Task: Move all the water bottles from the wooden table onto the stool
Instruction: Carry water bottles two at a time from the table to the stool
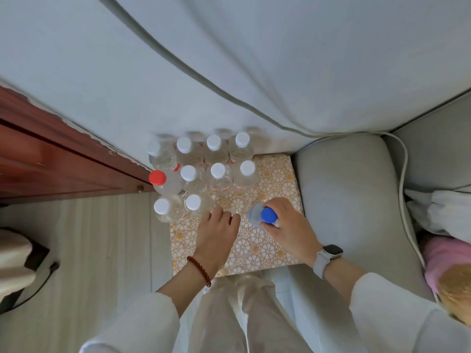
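The stool (267, 250) has a square top with a gold floral pattern and stands below me. Several clear water bottles with white caps (218, 170) stand on its far left part, and one with a red cap (157, 177) is at the left edge. My right hand (288, 230) grips a blue-capped bottle (267, 215) from above; it is upright on the stool's right side. My left hand (219, 228) is curled over the top of a clear bottle (235, 214) whose cap is hidden under my fingers. The reddish wooden table (51, 161) is at the left.
A grey cushioned seat (356, 200) touches the stool's right side, with white and pink cloth (443, 225) further right. A pale curtain (229, 59) hangs behind the stool. Light wood floor (102, 238) lies to the left, with a dark object and cable (38, 263) on it.
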